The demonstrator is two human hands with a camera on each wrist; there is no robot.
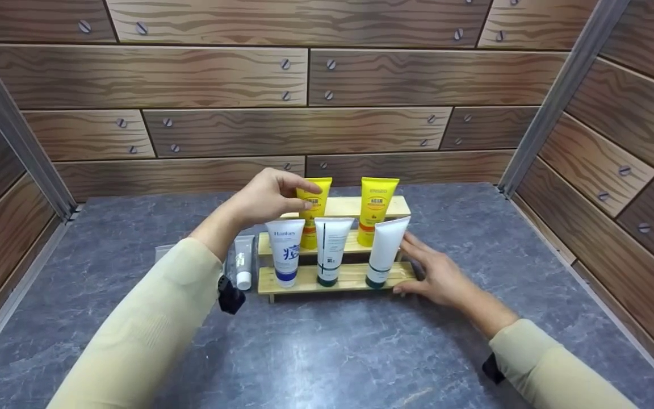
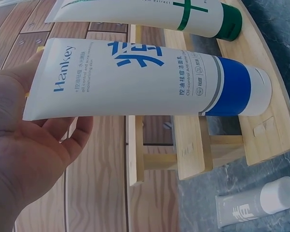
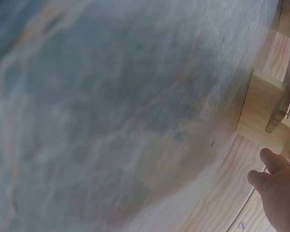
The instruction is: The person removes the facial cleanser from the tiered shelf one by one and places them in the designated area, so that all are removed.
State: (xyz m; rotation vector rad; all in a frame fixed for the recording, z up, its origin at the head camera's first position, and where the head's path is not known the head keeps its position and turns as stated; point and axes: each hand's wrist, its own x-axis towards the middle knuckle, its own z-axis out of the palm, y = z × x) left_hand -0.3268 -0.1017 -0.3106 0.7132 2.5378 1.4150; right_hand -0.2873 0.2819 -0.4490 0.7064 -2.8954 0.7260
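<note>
My left hand (image 1: 267,196) pinches the upper part of a yellow squeeze tube (image 1: 317,196), which stands on the middle step of a tiered wooden rack (image 1: 298,279). A second yellow tube (image 1: 377,207) stands to its right. Along the front step are a white Hankey tube (image 2: 135,79) with a blue band, a white tube with a green cap (image 1: 332,250), and a plain white tube (image 1: 386,250) tilted rightward. With its thumb in front and fingers behind, my right hand (image 1: 443,278) grips the rack's right end. The left fingertips are partly hidden behind the Hankey tube in the left wrist view.
A small white-capped tube (image 1: 243,261) lies on the grey marbled table (image 1: 315,352), left of the rack. Clear plastic (image 1: 163,251) lies farther left. Wood-patterned walls (image 1: 304,130) enclose the back and both sides.
</note>
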